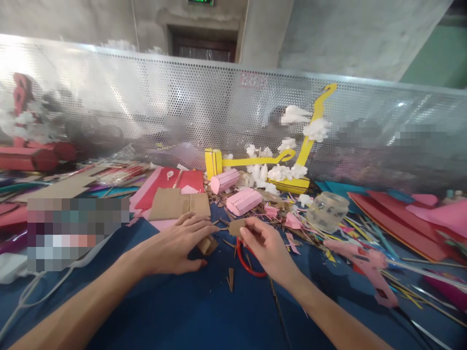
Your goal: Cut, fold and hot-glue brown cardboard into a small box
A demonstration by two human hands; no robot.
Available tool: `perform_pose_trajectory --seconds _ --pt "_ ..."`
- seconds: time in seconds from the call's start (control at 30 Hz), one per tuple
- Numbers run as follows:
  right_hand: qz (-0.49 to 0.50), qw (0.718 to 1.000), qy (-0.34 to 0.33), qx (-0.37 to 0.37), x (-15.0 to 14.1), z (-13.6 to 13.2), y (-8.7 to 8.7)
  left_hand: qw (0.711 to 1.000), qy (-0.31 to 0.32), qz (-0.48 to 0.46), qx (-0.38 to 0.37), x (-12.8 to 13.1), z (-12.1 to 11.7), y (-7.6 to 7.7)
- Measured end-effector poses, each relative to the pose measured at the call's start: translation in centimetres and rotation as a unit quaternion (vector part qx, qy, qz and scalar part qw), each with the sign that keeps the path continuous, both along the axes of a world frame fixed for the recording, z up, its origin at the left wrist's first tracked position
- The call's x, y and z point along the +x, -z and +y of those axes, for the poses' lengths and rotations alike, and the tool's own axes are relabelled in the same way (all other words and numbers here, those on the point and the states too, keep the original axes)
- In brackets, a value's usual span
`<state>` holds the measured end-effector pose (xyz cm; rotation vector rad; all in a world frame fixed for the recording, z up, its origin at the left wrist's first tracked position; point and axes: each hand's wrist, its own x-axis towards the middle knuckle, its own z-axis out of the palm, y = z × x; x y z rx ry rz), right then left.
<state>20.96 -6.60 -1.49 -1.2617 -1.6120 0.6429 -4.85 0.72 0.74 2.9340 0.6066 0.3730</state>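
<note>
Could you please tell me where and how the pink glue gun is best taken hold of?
I would grip the pink glue gun by its handle, coming from the near right. It appears to lie on its side, handle slanting toward the viewer, while the nozzle points left, so this approach likely avoids the tip.

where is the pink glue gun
In the head view, the pink glue gun lies to the right of the right hand, nearer the camera than the clear tape roll.

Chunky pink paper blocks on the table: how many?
2: the rear pink block beside the yellow block, and the front pink block nearer the camera. More may be hidden.
</note>
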Motion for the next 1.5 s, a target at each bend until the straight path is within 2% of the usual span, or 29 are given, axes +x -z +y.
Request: perform_pose_trajectory --seconds 0.17,0.33,0.47,0.67,0.93,1.2,1.37,1.5 --pt "0.003 1.000 0.004 -0.001 0.0 0.0 0.1 1.000 0.023 -0.021 -0.004 0.1 0.8 0.3" --pt "0.050 0.998 0.004 0.031 -0.2 -0.6 -0.8 0.982 0.063 -0.167 -0.053 0.7 0.4 0.1" --pt "0.076 0.994 0.010 0.079 -0.6 -1.2 -1.5 0.965 0.058 -0.235 -0.099 1.5 -0.7 0.2" --pt "0.015 0.998 -0.003 0.065 -0.8 -1.8 -2.0 0.950 0.030 -0.259 -0.173 2.2 -1.6 1.2" --pt "0.023 0.999 -0.011 0.048 -0.6 -1.9 -2.2 0.938 0.025 -0.292 -0.184 2.5 -1.7 1.9" --pt "-0.026 0.996 -0.014 0.082 -0.7 -2.2 -2.6 0.938 0.034 -0.290 -0.188 2.6 -1.9 2.3" --pt "-0.084 0.987 -0.043 0.133 -0.8 -2.5 -2.7 0.917 0.006 -0.333 -0.218 2.7 -2.0 2.3" --pt "-0.131 0.980 -0.045 0.143 -0.9 -2.6 -2.2 0.907 -0.012 -0.352 -0.231 2.7 -1.9 2.4"
